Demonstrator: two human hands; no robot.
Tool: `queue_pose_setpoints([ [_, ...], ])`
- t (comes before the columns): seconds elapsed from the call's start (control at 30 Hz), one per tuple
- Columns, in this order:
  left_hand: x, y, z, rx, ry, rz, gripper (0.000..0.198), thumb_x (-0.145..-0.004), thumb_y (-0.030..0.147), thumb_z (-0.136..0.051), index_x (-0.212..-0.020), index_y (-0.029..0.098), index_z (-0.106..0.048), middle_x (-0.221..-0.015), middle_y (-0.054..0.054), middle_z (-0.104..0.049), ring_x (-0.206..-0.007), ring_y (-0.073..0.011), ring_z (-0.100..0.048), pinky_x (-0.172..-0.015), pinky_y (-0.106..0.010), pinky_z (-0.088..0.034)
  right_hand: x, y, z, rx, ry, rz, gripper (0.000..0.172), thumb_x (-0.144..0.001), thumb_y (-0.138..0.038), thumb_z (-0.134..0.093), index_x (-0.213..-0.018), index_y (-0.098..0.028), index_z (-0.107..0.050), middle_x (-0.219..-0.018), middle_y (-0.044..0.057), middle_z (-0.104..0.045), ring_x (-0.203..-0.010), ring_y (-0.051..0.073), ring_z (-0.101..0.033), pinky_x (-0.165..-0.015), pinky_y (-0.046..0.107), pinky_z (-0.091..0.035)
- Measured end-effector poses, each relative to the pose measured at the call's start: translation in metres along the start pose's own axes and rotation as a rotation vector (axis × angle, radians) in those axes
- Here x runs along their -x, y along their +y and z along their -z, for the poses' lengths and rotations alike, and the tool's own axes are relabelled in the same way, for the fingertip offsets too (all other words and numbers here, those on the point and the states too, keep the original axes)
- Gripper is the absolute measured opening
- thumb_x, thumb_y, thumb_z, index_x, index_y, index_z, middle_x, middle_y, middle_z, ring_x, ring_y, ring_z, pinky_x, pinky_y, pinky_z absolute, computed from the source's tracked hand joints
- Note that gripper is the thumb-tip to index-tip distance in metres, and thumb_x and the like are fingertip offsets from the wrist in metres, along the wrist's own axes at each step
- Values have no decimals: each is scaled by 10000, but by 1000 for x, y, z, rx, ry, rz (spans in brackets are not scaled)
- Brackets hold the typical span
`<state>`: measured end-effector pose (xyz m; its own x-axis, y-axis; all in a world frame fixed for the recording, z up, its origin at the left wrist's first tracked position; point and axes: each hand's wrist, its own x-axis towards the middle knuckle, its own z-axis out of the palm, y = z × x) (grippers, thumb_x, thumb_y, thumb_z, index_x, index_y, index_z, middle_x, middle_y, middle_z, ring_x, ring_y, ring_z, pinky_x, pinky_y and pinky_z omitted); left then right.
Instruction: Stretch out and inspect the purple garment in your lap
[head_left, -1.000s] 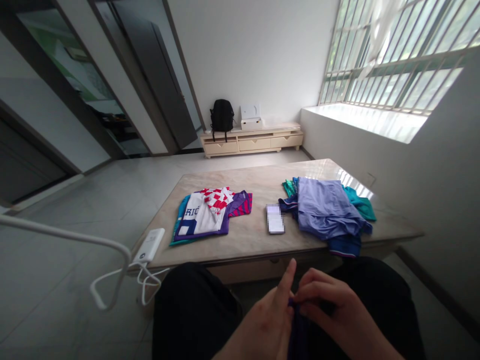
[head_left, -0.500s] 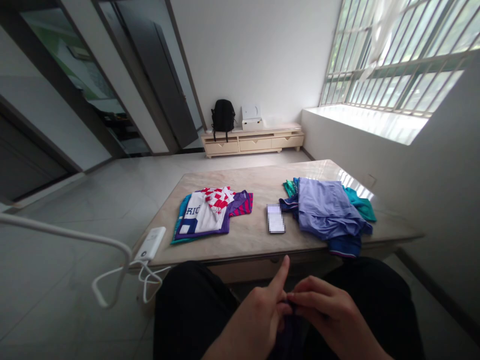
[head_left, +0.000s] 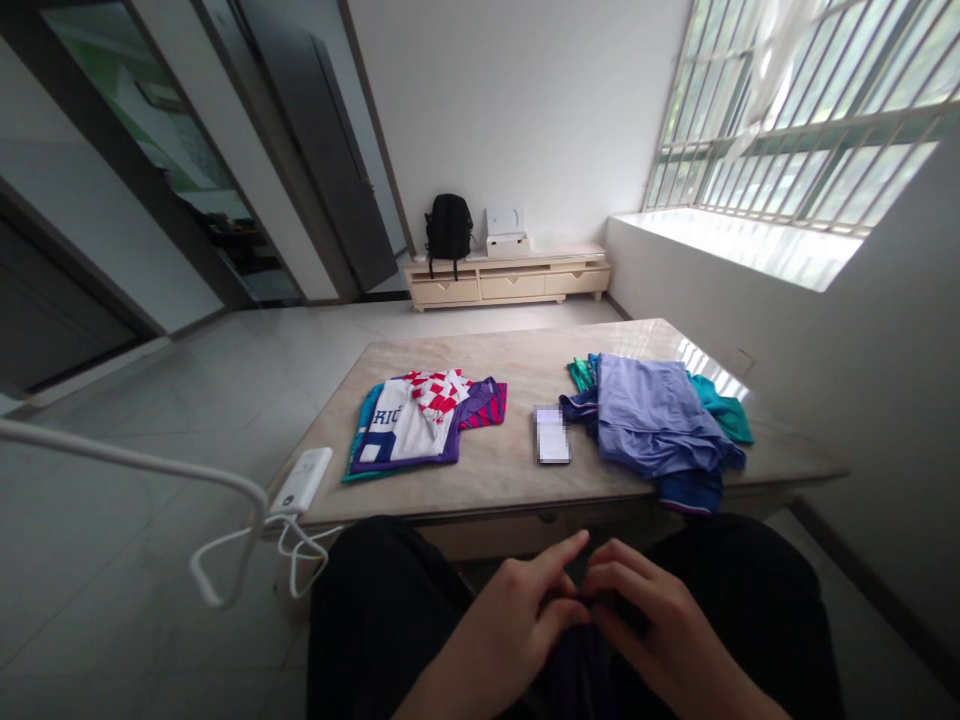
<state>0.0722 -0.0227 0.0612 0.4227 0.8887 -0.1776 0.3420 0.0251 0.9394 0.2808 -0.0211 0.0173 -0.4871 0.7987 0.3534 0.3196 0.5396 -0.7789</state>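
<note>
Marble-looking table (head_left: 517,480) fills the middle of the frame, with a loose heap of blue clothes (head_left: 656,420) at its right, a folded stack of shirts (head_left: 424,420) at its left, a phone (head_left: 552,435) between them and a white power bank (head_left: 301,482) at the left edge. At the bottom centre, over the lap, the left hand (head_left: 499,625) and the right hand (head_left: 652,625) pinch a dark purple cloth (head_left: 574,665) between fingertips, both closed on it. To do it well, I think the fingers should find one edge or seam and keep it flat, not bunched.

Both hands (head_left: 577,625) pinch dark purple cloth (head_left: 574,665) near the table (head_left: 495,475)
</note>
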Motion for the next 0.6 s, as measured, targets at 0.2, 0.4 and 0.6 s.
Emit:
queue_pose_setpoints([
  [0.2,-4,-11,-2,104,-20,45,604,-803,161,-727,-1390,287,-668,-808,58,-715,-720,-127,-612,-724,-228,-457,0,2,2,-88,-77,-86,163,-940,-77,-626,-918,-239,-628,-986,-7,-597,-895,115,-621,-789,198,-466],
  [0.4,-9,-16,-2,162,-81,46,641,-776,127,-706,-1396,283,-660,-757,61,-684,-643,-122,-569,-654,-238,-448,-2,3,2,-133,-77,-127,183,-915,-53,-647,-866,-228,-628,-963,-13,-610,-889,113,-625,-793,195,-468],
  [0.6,-3,-18,-8,98,3,-3,649,-807,216,-786,-1426,331,-628,-1013,13,-740,-905,-181,-664,-881,-288,-502,3,7,10,-77,45,-69,158,-918,-91,-664,-959,-244,-673,-983,5,-715,-929,147,-702,-837,228,-531],
])
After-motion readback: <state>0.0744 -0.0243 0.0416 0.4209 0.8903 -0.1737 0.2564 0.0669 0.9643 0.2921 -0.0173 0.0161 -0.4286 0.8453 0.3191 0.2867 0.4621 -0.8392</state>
